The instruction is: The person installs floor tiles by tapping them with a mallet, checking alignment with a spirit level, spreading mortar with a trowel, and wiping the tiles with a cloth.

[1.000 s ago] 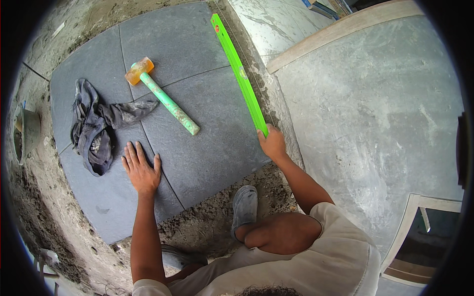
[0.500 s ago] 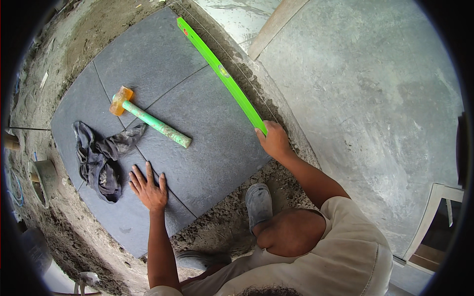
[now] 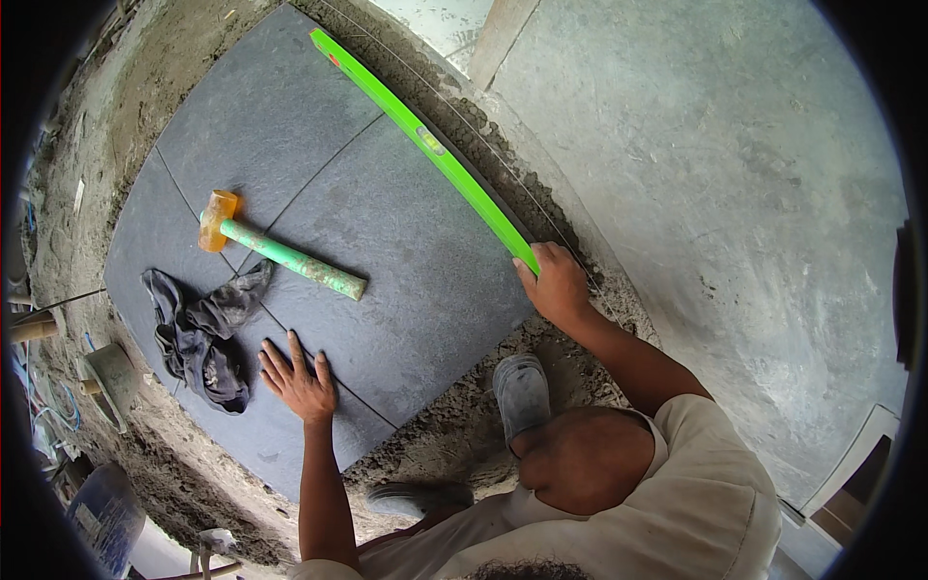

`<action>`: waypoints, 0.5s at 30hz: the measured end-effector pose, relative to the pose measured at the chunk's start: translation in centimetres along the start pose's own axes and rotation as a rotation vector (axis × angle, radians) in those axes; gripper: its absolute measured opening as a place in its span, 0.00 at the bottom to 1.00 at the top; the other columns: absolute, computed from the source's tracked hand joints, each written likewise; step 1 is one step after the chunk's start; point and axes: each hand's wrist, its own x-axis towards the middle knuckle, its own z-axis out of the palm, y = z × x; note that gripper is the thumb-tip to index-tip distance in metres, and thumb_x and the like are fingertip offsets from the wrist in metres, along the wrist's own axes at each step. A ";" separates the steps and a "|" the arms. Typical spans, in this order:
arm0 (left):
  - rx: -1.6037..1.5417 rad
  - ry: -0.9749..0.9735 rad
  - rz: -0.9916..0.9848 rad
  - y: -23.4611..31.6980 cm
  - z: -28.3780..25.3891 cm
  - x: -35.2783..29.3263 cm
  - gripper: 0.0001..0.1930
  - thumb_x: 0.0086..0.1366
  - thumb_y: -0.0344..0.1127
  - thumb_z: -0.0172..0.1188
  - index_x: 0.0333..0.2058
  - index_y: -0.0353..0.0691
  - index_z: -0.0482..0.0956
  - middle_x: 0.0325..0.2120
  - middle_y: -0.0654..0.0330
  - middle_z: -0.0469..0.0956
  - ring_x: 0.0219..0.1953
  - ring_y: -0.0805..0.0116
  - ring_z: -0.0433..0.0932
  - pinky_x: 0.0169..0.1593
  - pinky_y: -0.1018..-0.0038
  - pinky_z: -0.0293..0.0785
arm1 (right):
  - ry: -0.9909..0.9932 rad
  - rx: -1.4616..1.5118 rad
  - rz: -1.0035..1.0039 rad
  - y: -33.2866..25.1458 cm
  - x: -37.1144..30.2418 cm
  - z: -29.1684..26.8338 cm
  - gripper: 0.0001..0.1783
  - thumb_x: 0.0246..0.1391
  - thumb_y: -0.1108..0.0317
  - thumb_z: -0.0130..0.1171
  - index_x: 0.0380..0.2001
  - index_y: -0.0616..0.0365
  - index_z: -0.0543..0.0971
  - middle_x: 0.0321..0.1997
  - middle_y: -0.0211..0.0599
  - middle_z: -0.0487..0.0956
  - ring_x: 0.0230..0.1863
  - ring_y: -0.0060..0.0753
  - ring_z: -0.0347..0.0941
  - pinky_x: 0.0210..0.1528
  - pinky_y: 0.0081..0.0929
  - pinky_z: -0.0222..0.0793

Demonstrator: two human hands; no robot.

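Swinging with the head, the view is turning, so the tiles (image 3: 425, 222), the level (image 3: 425, 134) and everything on the ground are appearing rotated anticlockwise from the earlier frames. At lower left a blue container (image 3: 101, 522) is coming further into sight, while the window frame (image 3: 851, 459) is slipping out at lower right. Against the tiles, little is really shifting: the mallet (image 3: 292, 258) is lying with its head beyond the meeting of the joints, and the cloth (image 3: 188, 338) is staying crumpled to its left.

Left hand (image 3: 302, 390) is resting palm down, fingers spread, its index fingertip now reaching nearer the joint than in the first frame and its thumb tip lying about on it. Right hand (image 3: 563, 287) is keeping its grip on the near end of the level, thumb on the tile side, other fingers curling over the far side.

For the work, this is seeming a steady moment: the level is running along the right margin of the tiles, spanning the cross joint. Whether its underside is touching all the way along, I cannot tell.
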 end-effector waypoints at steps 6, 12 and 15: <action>0.030 -0.005 0.013 0.0 0.2 0.0 0.33 0.71 0.61 0.39 0.68 0.50 0.61 0.70 0.43 0.48 0.72 0.40 0.46 0.69 0.45 0.39 | -0.006 0.047 0.005 0.5 -0.7 -0.3 0.16 0.57 0.60 0.61 0.37 0.64 0.77 0.34 0.48 0.77 0.37 0.52 0.76 0.37 0.44 0.73; 0.055 -0.010 0.018 -0.1 0.2 0.2 0.34 0.71 0.62 0.39 0.68 0.49 0.61 0.70 0.42 0.48 0.72 0.41 0.46 0.70 0.46 0.39 | -0.001 0.057 0.007 0.7 -0.9 -0.4 0.19 0.56 0.58 0.62 0.40 0.64 0.77 0.36 0.46 0.78 0.39 0.49 0.77 0.38 0.43 0.74; 0.062 -0.014 0.013 -0.1 0.2 0.1 0.34 0.71 0.62 0.39 0.68 0.49 0.61 0.70 0.42 0.48 0.71 0.41 0.46 0.70 0.46 0.39 | -0.002 0.038 0.004 0.4 -0.8 -0.8 0.21 0.55 0.56 0.63 0.41 0.64 0.77 0.37 0.44 0.78 0.39 0.47 0.77 0.38 0.42 0.75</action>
